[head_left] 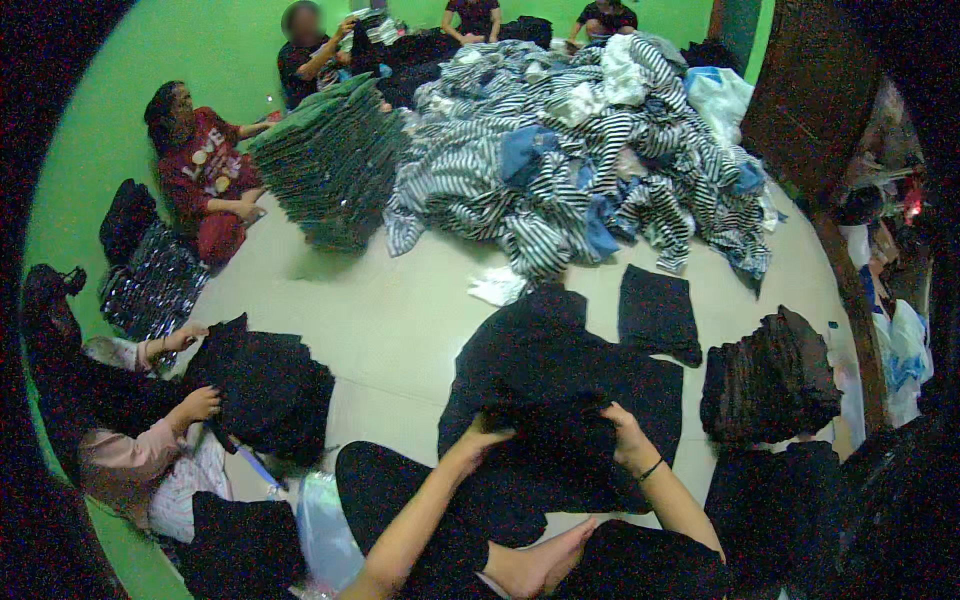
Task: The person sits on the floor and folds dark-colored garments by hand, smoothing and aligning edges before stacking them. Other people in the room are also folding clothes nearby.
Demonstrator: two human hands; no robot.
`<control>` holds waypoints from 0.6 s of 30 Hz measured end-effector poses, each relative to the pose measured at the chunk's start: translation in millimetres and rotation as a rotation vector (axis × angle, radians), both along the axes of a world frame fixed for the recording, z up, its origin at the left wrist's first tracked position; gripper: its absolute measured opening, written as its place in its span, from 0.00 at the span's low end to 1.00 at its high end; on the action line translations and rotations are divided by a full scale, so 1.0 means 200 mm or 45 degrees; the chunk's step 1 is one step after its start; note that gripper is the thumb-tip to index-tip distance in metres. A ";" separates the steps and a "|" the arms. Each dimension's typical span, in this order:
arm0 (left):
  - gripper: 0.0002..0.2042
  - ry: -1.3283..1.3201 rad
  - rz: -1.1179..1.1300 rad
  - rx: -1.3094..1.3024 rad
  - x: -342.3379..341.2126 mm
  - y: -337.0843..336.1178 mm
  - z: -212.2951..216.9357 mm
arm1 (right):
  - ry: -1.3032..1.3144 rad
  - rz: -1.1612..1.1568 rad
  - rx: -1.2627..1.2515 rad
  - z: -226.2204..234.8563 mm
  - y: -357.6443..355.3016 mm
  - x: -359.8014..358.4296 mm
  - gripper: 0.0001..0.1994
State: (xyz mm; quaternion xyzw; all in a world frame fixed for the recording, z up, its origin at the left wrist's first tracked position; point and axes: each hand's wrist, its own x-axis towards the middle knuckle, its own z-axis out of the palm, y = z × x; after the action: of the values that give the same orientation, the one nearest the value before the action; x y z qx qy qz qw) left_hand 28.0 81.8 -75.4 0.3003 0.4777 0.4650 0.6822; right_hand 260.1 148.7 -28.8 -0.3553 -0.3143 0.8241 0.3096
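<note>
Sitting on the floor with my legs folded, I have a black garment [550, 428] in front of me. My left hand [489, 430] is closed on its left side, and my right hand [630, 436] grips its right side. A dark band circles my right wrist. Beneath and beyond the held part, black cloth [540, 335] lies spread over the floor; where one piece ends and another begins cannot be made out. A folded black garment [658, 315] lies just past it to the right.
Stacked dark clothes [770, 385] stand at right, with black cloth [775, 490] nearer. A heap of striped clothes [560, 150] fills the far middle, beside a tall dark-green stack [330, 165]. At left, a co-worker's hands [200, 403] hold black cloth [265, 390]. Other people sit along the green wall [220, 60].
</note>
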 end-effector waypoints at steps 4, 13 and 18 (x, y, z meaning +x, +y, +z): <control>0.23 0.039 -0.248 0.479 0.07 0.28 0.26 | -0.304 -0.194 0.121 0.18 0.10 0.19 0.17; 0.19 0.744 -0.375 1.438 0.15 0.43 0.45 | -0.342 -0.366 1.218 0.27 0.09 0.50 0.13; 0.15 1.333 -0.472 0.715 0.12 0.08 0.05 | -0.992 0.069 0.901 -0.17 -0.21 0.52 0.11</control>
State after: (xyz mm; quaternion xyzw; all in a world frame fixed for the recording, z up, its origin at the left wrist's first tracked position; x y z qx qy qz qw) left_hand 52.5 98.6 -66.0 0.7344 0.5482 0.2380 0.3218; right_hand 364.3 107.4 -63.8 -0.5006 -0.6743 0.4822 0.2494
